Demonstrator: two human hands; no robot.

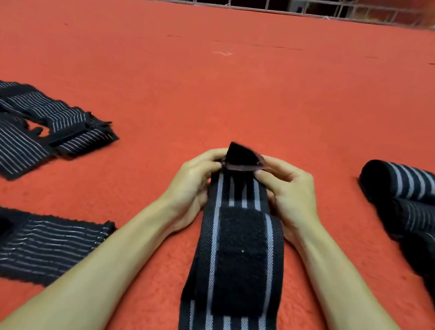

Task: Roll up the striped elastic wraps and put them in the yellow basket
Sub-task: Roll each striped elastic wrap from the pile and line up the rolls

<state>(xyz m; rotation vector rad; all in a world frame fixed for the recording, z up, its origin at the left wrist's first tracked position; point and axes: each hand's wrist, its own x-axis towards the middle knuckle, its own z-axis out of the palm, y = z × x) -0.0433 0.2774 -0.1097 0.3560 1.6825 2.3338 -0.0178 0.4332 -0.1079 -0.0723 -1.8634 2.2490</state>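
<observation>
Left hand (198, 174), right hand (288, 189) pinch wrap (238, 257) (striped).

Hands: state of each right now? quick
Left hand: closed, pinching the far end of the striped wrap.
Right hand: closed, pinching that same end from the other side.

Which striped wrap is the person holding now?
The broad-striped wrap lying between the forearms: the left hand and right hand pinch its far end. The flat wraps at left and rolled ones at right lie untouched.
</observation>
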